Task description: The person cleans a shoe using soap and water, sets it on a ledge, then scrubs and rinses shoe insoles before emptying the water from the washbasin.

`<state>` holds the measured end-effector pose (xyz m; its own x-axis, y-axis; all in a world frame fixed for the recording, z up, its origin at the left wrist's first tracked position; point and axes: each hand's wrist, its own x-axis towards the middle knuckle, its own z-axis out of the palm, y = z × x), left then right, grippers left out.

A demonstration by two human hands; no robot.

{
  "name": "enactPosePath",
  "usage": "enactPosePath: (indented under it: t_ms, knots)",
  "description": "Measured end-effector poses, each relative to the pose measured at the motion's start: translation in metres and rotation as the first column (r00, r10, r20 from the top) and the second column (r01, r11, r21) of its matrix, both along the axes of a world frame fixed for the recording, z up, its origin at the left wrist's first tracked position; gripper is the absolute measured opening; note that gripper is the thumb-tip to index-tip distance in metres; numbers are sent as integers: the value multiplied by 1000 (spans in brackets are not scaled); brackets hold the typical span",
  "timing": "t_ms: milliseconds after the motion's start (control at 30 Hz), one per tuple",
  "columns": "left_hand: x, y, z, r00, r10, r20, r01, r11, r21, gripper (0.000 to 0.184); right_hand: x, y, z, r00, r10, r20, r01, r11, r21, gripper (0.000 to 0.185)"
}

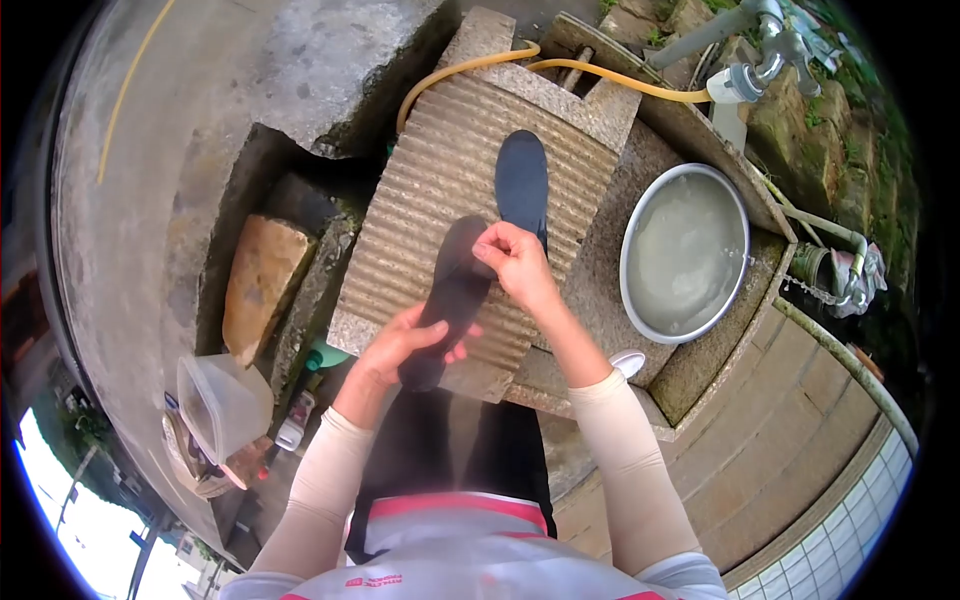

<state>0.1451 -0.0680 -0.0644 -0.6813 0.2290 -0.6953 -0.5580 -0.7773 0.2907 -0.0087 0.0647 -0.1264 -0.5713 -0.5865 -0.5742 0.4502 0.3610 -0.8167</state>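
Observation:
My left hand [405, 345] grips a dark shoe insole [455, 275] near its lower end, thumb on top and fingers underneath. The insole is held up over a ribbed stone washboard [415, 205]. At its upper right edge, the bent fingers of my right hand [517, 262] are pinched together against it. Whether something small sits between those fingertips is hidden. A second dark insole [521, 175] lies flat on the ribs just beyond my right hand, which covers its lower end.
Right of the washboard, a metal basin [690, 255] of cloudy water stands in a stone trough. A yellow hose [630, 80] runs from the tap [775, 60]. A white object [628, 362] lies by my right forearm. At left are a plastic tub [225, 405] and a rock [265, 285].

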Motion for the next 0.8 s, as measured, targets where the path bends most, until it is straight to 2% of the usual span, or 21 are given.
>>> enactPosePath:
  t_ms: [33,133,233,300,367,600,800]
  knots:
    - [0,-1,-1,1000,-10,-7,10,1000,-6,40,0,0,1,999,-37,32,37,999,-3,5]
    - [-3,-2,2,1000,-12,-4,12,1000,-28,38,2,-1,3,995,-79,-64,80,997,9,4]
    - [-2,1,1,996,63,57,-63,998,2,34,10,5,37,955,-105,-279,89,994,-71,4]
    - [-2,3,1,992,100,71,-101,995,14,31,20,11,58,852,-37,-523,17,999,-44,7]
    - [-2,7,0,990,117,82,-119,993,17,28,32,18,67,692,7,-721,-47,998,-35,13]
    - [8,18,-6,988,103,113,-98,994,-53,19,67,31,78,628,46,-777,-68,998,4,11]
    - [11,27,-2,988,88,127,-83,995,-49,20,85,36,79,708,-13,-706,0,1000,-18,11]
